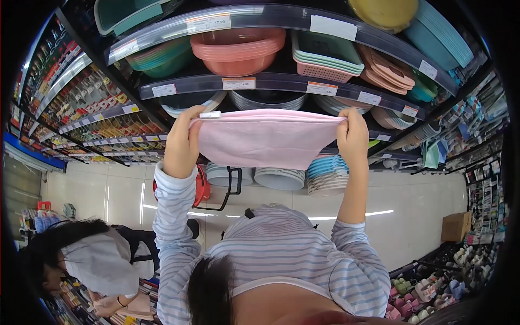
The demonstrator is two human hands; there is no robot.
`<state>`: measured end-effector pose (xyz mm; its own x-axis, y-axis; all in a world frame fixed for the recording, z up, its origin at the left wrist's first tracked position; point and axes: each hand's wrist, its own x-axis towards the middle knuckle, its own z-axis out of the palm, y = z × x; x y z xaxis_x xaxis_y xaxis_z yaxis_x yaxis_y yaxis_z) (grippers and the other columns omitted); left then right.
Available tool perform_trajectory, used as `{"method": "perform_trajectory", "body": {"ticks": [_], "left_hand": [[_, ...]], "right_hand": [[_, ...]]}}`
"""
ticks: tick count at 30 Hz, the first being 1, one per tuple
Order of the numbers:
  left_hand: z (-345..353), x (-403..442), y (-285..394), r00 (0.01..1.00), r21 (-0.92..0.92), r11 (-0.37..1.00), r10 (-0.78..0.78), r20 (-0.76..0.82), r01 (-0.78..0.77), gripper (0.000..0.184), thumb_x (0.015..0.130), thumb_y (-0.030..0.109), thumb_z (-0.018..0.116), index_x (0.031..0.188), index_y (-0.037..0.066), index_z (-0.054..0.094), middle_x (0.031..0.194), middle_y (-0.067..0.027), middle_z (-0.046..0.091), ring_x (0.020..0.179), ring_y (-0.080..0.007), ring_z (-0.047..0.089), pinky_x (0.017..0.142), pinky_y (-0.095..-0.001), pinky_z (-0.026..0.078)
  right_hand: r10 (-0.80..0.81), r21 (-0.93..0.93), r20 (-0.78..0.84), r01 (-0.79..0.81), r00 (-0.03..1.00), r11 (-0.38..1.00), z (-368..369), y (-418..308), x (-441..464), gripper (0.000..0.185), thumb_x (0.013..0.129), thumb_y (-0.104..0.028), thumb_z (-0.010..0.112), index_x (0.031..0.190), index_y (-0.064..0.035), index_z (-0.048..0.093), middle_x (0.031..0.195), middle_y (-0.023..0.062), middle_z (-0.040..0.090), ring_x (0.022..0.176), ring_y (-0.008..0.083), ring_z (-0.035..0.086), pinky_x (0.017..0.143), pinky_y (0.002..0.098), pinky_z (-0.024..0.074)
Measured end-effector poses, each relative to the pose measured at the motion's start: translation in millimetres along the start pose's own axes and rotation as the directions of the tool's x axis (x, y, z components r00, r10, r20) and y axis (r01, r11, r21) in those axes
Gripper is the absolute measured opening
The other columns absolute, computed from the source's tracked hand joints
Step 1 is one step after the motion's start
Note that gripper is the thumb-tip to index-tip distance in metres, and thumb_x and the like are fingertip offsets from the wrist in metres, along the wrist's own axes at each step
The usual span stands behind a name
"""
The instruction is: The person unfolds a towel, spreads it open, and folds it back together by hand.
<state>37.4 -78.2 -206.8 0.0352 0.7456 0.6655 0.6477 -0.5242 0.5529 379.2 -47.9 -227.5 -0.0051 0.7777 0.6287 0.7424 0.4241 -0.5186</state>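
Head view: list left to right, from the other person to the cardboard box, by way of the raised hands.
Person in a white top → left hand → pink fabric item → right hand → cardboard box.

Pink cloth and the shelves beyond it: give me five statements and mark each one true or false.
1. The left hand and right hand both hold the pink cloth. True.
2. The white tag is beside the right hand. False: it is beside the left hand.
3. The coral basins are stacked on a shelf beyond the cloth. True.
4. The cloth is crumpled into a ball. False: it is stretched out between the hands.
5. The cardboard box sits among the basins. False: it stands on the floor at the right.
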Motion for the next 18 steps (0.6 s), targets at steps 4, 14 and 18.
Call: {"method": "perform_trajectory", "body": {"ticks": [4, 14, 18], "left_hand": [[-4, 3, 13, 0.998, -0.018, 0.999, 0.038, -0.042, -0.039, 0.016, 0.084, -0.007, 0.051, 0.098, -0.002, 0.057, 0.09, -0.0137, 0.06, 0.083, -0.0252, 0.059, 0.076, -0.029, 0.045], [27, 17, 46, 0.927, -0.07, 0.929, 0.368, 0.075, -0.363, 0.017, 0.077, -0.008, 0.055, 0.092, -0.001, 0.059, 0.09, -0.0137, 0.06, 0.082, -0.029, 0.056, 0.073, -0.034, 0.044], [32, 12, 51, 0.926, -0.173, 0.929, 0.352, 0.136, -0.328, 0.019, 0.074, -0.006, 0.06, 0.093, -0.001, 0.059, 0.091, -0.0124, 0.06, 0.082, -0.0267, 0.058, 0.073, -0.0324, 0.045]], "right_hand": [[-0.095, -0.174, -0.014, 0.091, 0.995, 0.98, 2, 6, 0, 0.007, 0.077, -0.005, 0.05, 0.083, -0.0036, 0.054, 0.079, 0.0112, 0.056, 0.077, 0.0305, 0.052, 0.071, 0.0403, 0.0389], [-0.236, 0.291, 0.32, 0.142, 0.918, 0.946, 40, -62, -13, 0.034, 0.082, -0.028, 0.062, 0.105, -0.0033, 0.058, 0.098, 0.0121, 0.06, 0.091, 0.0314, 0.052, 0.084, 0.0388, 0.0394], [-0.26, 0.455, 0.374, 0.068, 0.89, 0.888, 52, -84, -16, 0.033, 0.082, -0.027, 0.062, 0.104, -0.0028, 0.059, 0.095, 0.0115, 0.06, 0.091, 0.03, 0.052, 0.082, 0.037, 0.0404]]}}
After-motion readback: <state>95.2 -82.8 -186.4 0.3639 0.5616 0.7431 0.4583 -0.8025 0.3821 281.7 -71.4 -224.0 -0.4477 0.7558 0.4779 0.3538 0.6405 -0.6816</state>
